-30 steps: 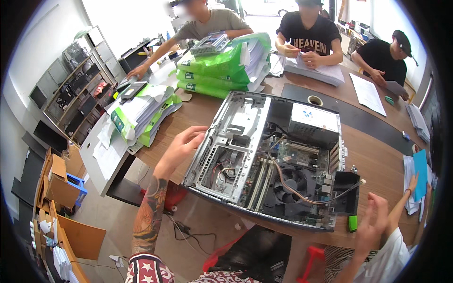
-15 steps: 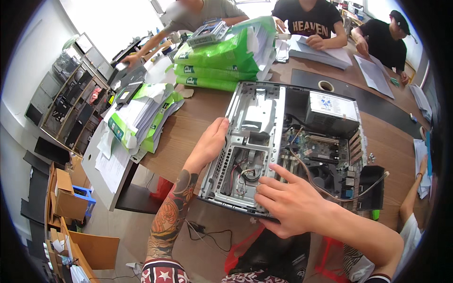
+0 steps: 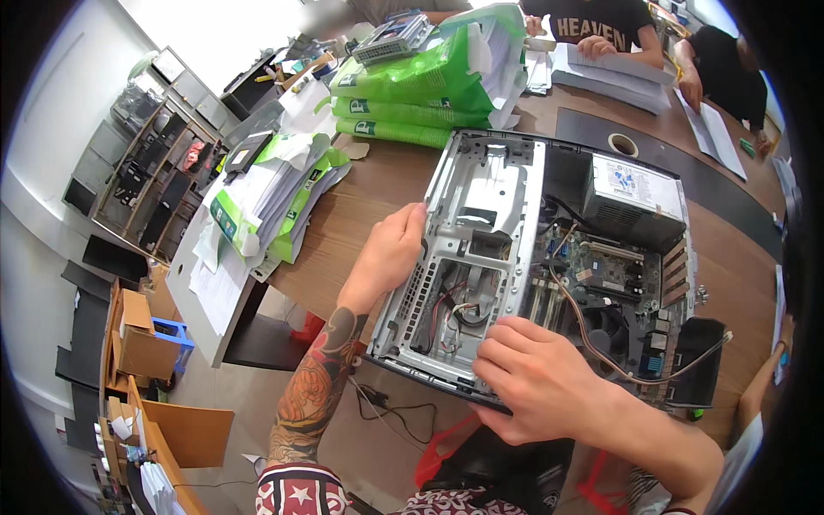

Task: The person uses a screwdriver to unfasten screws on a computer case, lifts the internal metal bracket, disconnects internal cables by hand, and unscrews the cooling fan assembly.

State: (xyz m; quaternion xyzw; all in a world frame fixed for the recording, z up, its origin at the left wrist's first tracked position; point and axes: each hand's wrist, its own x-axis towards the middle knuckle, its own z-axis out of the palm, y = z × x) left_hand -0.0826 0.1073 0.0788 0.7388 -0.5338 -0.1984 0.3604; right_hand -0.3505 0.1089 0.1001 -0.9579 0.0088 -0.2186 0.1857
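An opened desktop computer case [image 3: 418, 350] lies on its side at the table's near edge, its inside facing up. Its silver drive-bay frame [image 3: 489, 225] runs down the left part. To the right are the power supply [image 3: 637, 193], the motherboard [image 3: 601, 273] and a black fan [image 3: 603, 324]. My left hand [image 3: 390, 253] grips the case's left edge, its fingertips partly hidden behind the rim. With bent fingers on the frame and the thumb below, my right hand [image 3: 541, 378] holds the near edge. A loose cable [image 3: 568, 319] loops over the board.
Green-wrapped paper packs [image 3: 412, 90] stand behind the case, a metal drive [image 3: 393, 39] on top. More paper stacks [image 3: 270, 193] lie at the left. A tape roll [image 3: 623, 145] sits beyond the power supply. Across the table, people handle papers [image 3: 611, 77].
My right index finger, stretched out before, is now bent in with the others. The view has shifted, so the case appears slightly farther right. Both hands stay on the case.
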